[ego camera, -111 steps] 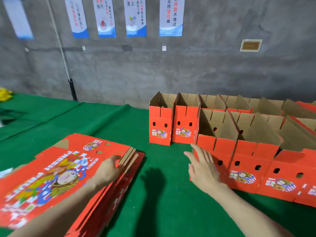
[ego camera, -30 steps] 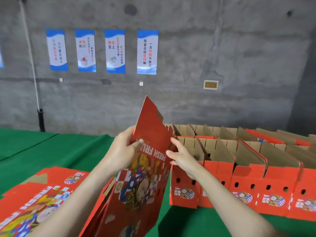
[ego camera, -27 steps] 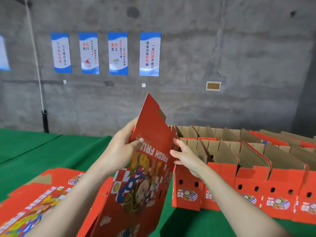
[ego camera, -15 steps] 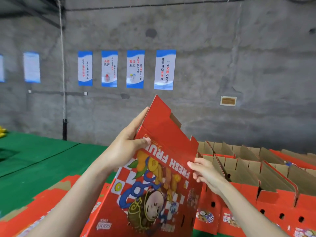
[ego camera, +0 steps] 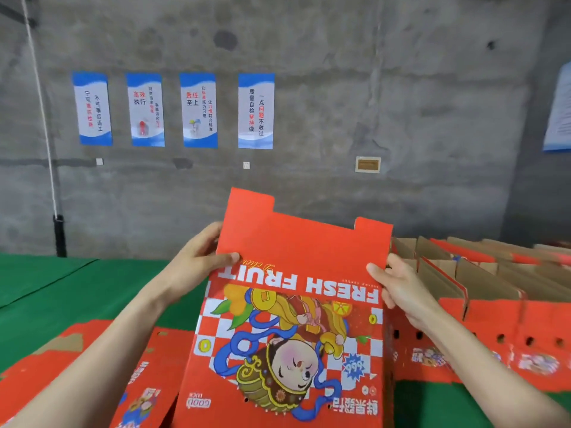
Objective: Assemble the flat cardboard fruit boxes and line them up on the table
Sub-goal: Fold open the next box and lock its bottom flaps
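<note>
- The desk (ego camera: 77, 288) is covered in green cloth and runs back to a bare grey concrete wall (ego camera: 340, 72). A straight line crosses the cloth on the left.
- Four blue-and-white posters (ego camera: 197, 110) with vertical Chinese text hang in a row on the wall. A small framed plaque (ego camera: 367, 164) sits lower to their right, and part of another blue-edged sheet (ego camera: 559, 112) shows at the right border.
- A pale cord (ego camera: 43, 118) runs down the wall on the left to a black fitting (ego camera: 59, 236) just above the desk.
- The flat box (ego camera: 290, 319) is red, with an upside-down "FRESH FRUIT" title and a cartoon figure. It is held nearly upright in the middle foreground, printed face toward the camera and notched flap on top. Its lower edge is out of view.
- The left grip (ego camera: 197, 261) is grasping the flat box by its left edge, thumb on the printed face and fingers behind.
- The right grip (ego camera: 398, 285) is grasping the right edge, thumb on the front beside the title and fingers behind the card.
- A stack of flat boxes (ego camera: 139, 366) lies on the desk at lower left, partly hidden by the left forearm and the held box.
- Assembled boxes (ego camera: 494, 319) stand in rows on the right. Their open tops show brown insides, and their red fronts have round holes. The held box and the right forearm cover the nearest ones.
</note>
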Demonstrator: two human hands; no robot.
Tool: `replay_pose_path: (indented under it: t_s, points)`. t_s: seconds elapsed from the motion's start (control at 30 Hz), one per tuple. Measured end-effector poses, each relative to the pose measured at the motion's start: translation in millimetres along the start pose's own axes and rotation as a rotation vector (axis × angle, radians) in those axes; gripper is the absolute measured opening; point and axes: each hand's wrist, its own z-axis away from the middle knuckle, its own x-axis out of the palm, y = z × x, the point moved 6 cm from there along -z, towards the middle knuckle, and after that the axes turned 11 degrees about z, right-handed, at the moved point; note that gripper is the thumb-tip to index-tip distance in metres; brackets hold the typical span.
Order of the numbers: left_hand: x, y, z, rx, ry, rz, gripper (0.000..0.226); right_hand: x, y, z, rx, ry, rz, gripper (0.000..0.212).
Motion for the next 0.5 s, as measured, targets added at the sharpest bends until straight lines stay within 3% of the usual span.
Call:
replay_pose_path:
  t_s: [0.17, 0.27, 0.33, 0.4, 0.43, 0.5]
  points:
    - [28.9, -20.4, -9.5, -0.247, -0.342, -0.348, 0.014, -36.2, -4.9, 14.5, -0.031, 0.139, -0.132, 0.004]
    - [41.1, -45.4, -2.6, -0.470, -0.514, -0.723, 0.053, -49.8, 2.0, 21.1, -0.044, 0.171, -0.086, 0.007]
    - [45.3, -56.2, -6.3, -0.431, -0.438, -1.080, 0.077, -56.2, 12.7, 26.2, -0.027, 0.188, -0.084, 0.006]
    - [56.3, -56.2, -11.4, -0.238, -0.315, -1.259, 0.084, -59.4, 25.0, 32.4, 0.012, 0.193, -0.132, 0.003]
    - [61.5, -56.1, -10.4, -0.185, -0.283, -1.231, 0.083, -60.1, 30.2, 35.3, 0.030, 0.195, -0.170, 0.002]
    - [63.2, -64.7, -3.5, -0.282, -0.300, -0.990, 0.080, -62.4, 36.8, 39.3, 0.042, 0.214, -0.239, 0.002]
